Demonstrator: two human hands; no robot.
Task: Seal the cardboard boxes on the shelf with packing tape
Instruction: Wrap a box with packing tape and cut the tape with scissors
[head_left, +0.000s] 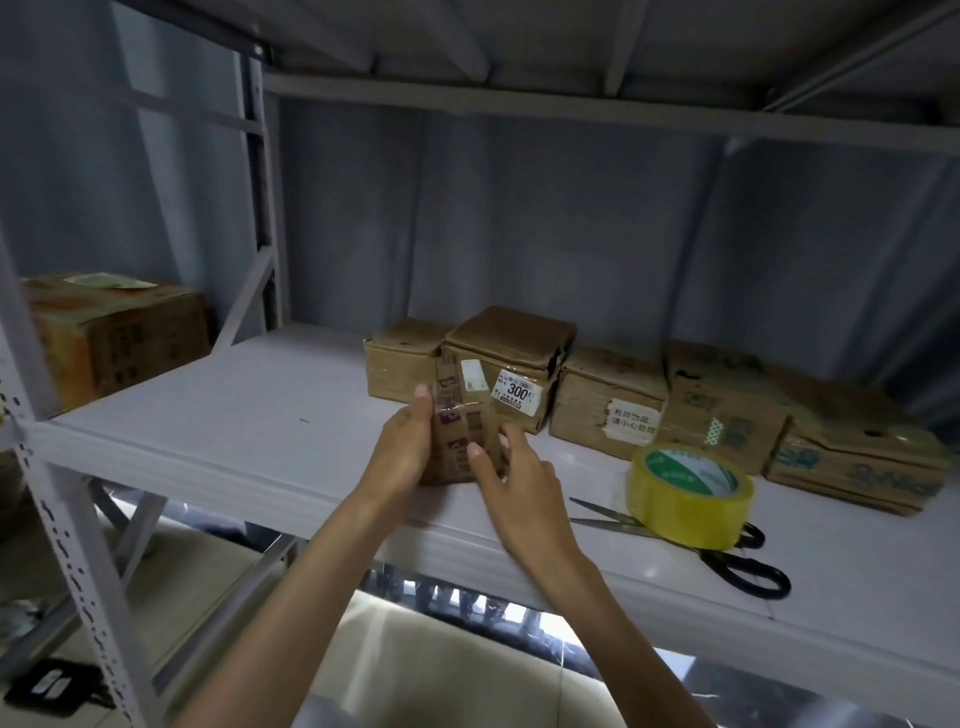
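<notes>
Where the two forearms meet above the shelf's near edge, the left hand grips a small cardboard box from its left side, thumb up along the near-left corner and fingers wrapped out of sight behind it. The right hand is at the box's right side, thumb pressed on the near face and fingers curled round the right edge, so both hands hold the same box. The box stands upright on the white shelf, near the front edge, and its faces look glossy with tape (printed markings show through, too blurred to read).

Just behind it, a row of cardboard boxes runs to the right along the shelf; one of them, the box with a "300" label, sits directly behind the held box. To the right, near the front edge, a roll of yellow packing tape rests partly on a pair of black-handled scissors. Far to the left, beyond the shelf upright, sits a larger carton.
</notes>
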